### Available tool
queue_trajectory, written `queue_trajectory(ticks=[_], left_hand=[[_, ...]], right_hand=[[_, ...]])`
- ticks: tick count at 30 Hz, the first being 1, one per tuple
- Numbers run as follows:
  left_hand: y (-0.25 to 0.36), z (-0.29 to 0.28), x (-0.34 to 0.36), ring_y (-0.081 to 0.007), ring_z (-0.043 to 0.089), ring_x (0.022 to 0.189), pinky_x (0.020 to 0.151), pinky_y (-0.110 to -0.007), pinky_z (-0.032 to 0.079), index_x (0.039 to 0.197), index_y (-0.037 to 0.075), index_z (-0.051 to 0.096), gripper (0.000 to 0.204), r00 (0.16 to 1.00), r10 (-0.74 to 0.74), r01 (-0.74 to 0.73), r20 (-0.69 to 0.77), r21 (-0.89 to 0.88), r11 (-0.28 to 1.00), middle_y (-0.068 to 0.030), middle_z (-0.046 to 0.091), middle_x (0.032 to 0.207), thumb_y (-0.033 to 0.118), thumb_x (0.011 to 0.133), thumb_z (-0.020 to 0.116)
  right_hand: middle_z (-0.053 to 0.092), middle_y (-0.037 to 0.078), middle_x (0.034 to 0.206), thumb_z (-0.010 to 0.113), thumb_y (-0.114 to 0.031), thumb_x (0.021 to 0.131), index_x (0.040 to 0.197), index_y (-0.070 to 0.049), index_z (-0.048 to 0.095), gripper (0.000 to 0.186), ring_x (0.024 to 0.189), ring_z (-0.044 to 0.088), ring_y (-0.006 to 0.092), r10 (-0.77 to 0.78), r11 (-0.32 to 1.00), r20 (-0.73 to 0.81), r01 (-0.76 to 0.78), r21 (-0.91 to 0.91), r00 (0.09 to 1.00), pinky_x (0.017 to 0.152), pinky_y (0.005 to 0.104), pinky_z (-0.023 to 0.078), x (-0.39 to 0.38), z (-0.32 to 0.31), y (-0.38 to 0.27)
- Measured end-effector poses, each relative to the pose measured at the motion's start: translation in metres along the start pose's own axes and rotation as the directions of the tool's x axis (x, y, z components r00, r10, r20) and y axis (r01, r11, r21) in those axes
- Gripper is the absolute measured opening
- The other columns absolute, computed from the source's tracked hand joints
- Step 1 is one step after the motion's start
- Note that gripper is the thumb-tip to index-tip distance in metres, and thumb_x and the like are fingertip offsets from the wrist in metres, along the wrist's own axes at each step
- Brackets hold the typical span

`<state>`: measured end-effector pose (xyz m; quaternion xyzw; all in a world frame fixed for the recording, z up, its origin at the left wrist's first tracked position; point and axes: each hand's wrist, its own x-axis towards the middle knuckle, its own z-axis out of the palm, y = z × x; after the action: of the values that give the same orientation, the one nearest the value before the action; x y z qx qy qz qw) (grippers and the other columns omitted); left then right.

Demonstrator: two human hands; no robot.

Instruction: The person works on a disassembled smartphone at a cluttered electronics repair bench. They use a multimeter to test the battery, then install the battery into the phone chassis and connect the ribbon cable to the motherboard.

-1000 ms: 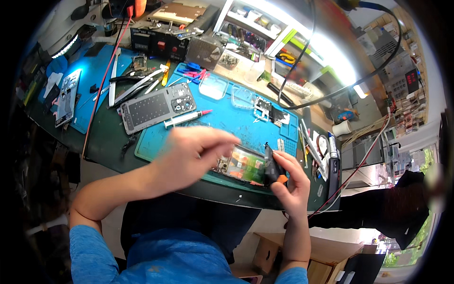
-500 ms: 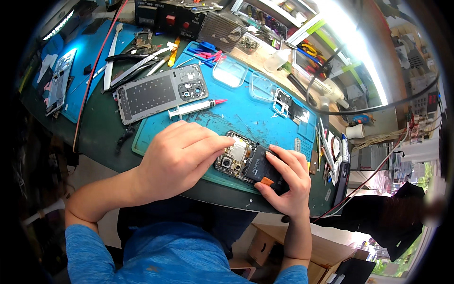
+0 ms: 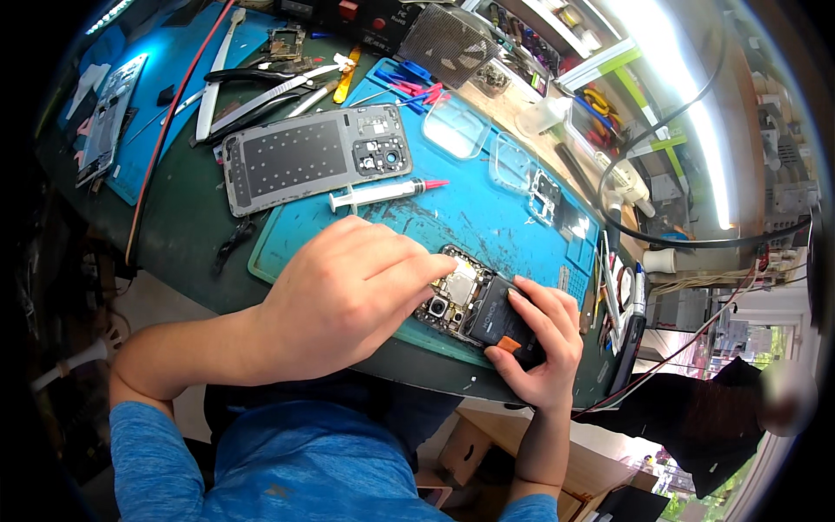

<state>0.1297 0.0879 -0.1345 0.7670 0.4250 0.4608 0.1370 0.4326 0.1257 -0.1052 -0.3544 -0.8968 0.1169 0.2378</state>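
An opened phone (image 3: 458, 285) lies on the blue work mat (image 3: 417, 209), its circuit board, metal shield and camera modules bare. A black battery (image 3: 491, 311) with an orange tab (image 3: 509, 344) fills its right part. My left hand (image 3: 339, 291) is closed in a pinch, fingertips against the board's upper left edge. Whatever those fingers may hold is hidden. My right hand (image 3: 552, 344) grips the battery end, fingers on the far edge and thumb by the orange tab. Beyond my left hand lie a grey phone back cover (image 3: 296, 161) and a syringe (image 3: 383, 193) with a pink tip.
Pliers (image 3: 261, 76), tweezers and a white brush (image 3: 217, 78) lie at the far left, near another opened phone (image 3: 111, 117). Clear plastic boxes (image 3: 457, 126) stand at the mat's far side. Pens and tools (image 3: 617, 304) crowd the right. A black cable (image 3: 678, 242) loops above.
The whole view has shifted, so the bench things appear farther right. Both hands keep about the same places on the phone, the left still pinching at the board.
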Motion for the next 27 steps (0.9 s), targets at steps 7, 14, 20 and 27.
queue_trajectory(ticks=[7, 14, 20, 27], left_hand=[[0.0, 0.001, 0.001, -0.0274, 0.073, 0.097, 0.088, -0.042, 0.054, 0.126, 0.006, 0.075, 0.038, 0.999, 0.021, -0.021, 0.03, 0.007, 1.0, -0.0077, 0.076, 0.107, 0.001, 0.089, 0.082], [0.002, 0.001, 0.002, -0.0272, 0.073, 0.097, 0.088, -0.041, 0.053, 0.126, 0.005, 0.075, 0.038, 0.999, 0.03, -0.031, 0.037, 0.021, 0.999, -0.0076, 0.076, 0.107, 0.001, 0.089, 0.082], [0.001, 0.0, 0.002, -0.0255, 0.072, 0.094, 0.085, -0.04, 0.052, 0.124, 0.005, 0.076, 0.037, 0.997, 0.059, -0.06, 0.045, 0.041, 0.997, -0.0065, 0.076, 0.103, 0.002, 0.088, 0.083], [0.009, -0.011, 0.006, -0.0253, 0.071, 0.092, 0.079, -0.038, 0.052, 0.124, 0.005, 0.077, 0.037, 0.983, 0.032, -0.047, 0.179, 0.083, 0.995, -0.0058, 0.075, 0.102, 0.001, 0.088, 0.082]], right_hand=[[0.075, 0.018, 0.135, 0.094, -0.022, 0.068, 0.127, -0.002, 0.079, 0.064, 0.115, 0.067, 0.0351, -0.003, 1.0, 0.012, 0.003, -0.003, 1.0, 0.102, 0.0458, 0.053, 0.0, 0.0, 0.001], [0.075, 0.017, 0.135, 0.094, -0.023, 0.068, 0.128, -0.003, 0.079, 0.065, 0.115, 0.067, 0.0352, 0.005, 1.0, 0.015, -0.005, 0.0, 1.0, 0.103, 0.0461, 0.052, -0.002, -0.001, 0.001], [0.075, 0.019, 0.136, 0.094, -0.028, 0.072, 0.128, -0.001, 0.078, 0.065, 0.117, 0.067, 0.036, 0.005, 0.997, -0.03, -0.003, 0.078, 1.0, 0.104, 0.0468, 0.052, -0.006, -0.001, 0.006], [0.073, 0.025, 0.136, 0.085, -0.046, 0.089, 0.131, 0.005, 0.073, 0.067, 0.121, 0.067, 0.038, 0.126, 0.957, -0.206, -0.064, 0.284, 0.97, 0.107, 0.0477, 0.05, -0.019, -0.006, 0.013]])
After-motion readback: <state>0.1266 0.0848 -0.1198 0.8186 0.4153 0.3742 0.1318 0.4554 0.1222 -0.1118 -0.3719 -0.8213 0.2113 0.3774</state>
